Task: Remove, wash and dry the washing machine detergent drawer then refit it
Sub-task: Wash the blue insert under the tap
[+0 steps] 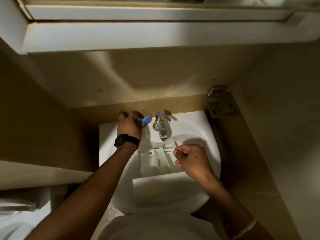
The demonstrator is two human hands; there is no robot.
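Observation:
The white detergent drawer (161, 163) lies in the white sink (206, 129), its compartments facing up and its front panel towards me, under the chrome tap (161, 126). My left hand (129, 125), with a black watch on the wrist, is at the sink's back left corner, closed on a small blue plastic piece (146, 120). My right hand (192, 160) hovers over the drawer's right side with fingers curled loosely; nothing shows in it. I cannot tell if it touches the drawer.
A white cabinet or mirror shelf (121, 37) hangs above the sink. A metal soap holder (222, 105) sits on the wall at the right. A toilet edge (15, 227) shows at the lower left. Beige walls close in on both sides.

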